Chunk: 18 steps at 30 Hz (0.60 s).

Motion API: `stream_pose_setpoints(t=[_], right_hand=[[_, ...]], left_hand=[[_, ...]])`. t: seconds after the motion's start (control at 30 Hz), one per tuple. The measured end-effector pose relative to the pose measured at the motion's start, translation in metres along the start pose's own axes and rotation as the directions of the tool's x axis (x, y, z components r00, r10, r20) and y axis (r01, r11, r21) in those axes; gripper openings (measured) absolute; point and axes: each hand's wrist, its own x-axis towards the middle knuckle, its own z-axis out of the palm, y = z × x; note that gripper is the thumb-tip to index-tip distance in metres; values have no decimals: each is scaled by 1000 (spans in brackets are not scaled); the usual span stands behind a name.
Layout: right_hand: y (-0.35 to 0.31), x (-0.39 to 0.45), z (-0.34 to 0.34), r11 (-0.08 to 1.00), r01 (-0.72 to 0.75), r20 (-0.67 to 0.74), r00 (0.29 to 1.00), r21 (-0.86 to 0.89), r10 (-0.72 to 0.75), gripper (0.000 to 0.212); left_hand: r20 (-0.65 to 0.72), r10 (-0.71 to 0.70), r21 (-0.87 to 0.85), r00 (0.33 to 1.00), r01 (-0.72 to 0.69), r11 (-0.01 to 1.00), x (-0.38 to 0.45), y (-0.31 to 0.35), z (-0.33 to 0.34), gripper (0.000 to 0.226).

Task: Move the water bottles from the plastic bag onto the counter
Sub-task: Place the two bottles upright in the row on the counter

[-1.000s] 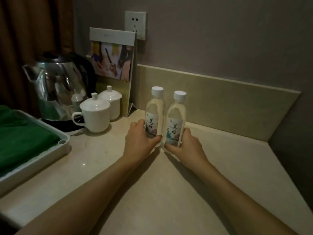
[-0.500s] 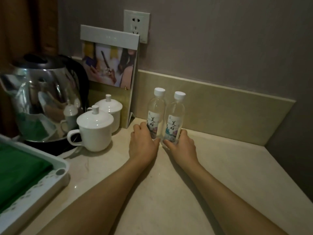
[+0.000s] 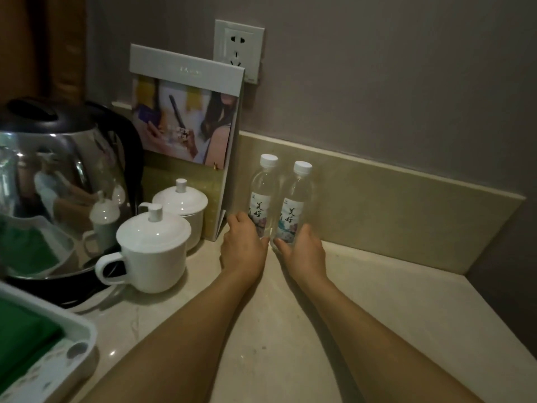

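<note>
Two clear water bottles with white caps and printed labels stand upright side by side on the beige counter (image 3: 377,301), close to the backsplash. My left hand (image 3: 244,245) is wrapped around the base of the left bottle (image 3: 263,193). My right hand (image 3: 305,251) grips the base of the right bottle (image 3: 295,202). The bottles touch or nearly touch each other. No plastic bag is in view.
A standing photo card (image 3: 186,117) leans just left of the bottles. Two white lidded cups (image 3: 154,251) (image 3: 181,205) and a steel kettle (image 3: 58,181) stand further left. A white tray with green cloth (image 3: 37,353) sits at the near left. A wall socket (image 3: 239,48) is above.
Both hands have pushed the two bottles further back toward the backsplash, still upright and side by side. The view has moved closer and leftward.
</note>
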Motion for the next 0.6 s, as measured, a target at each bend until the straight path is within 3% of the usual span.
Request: stream_pose_setpoints(t=[0.2, 0.6], right_hand=[[0, 12, 11, 1000, 29, -32, 999, 13, -28, 44], [2, 17, 16, 999, 43, -51, 998, 27, -41, 44]], left_hand=[[-37, -44, -78, 998, 41, 996, 12, -1, 7, 55], [-36, -10, -35, 999, 9, 999, 23, -7, 10, 56]])
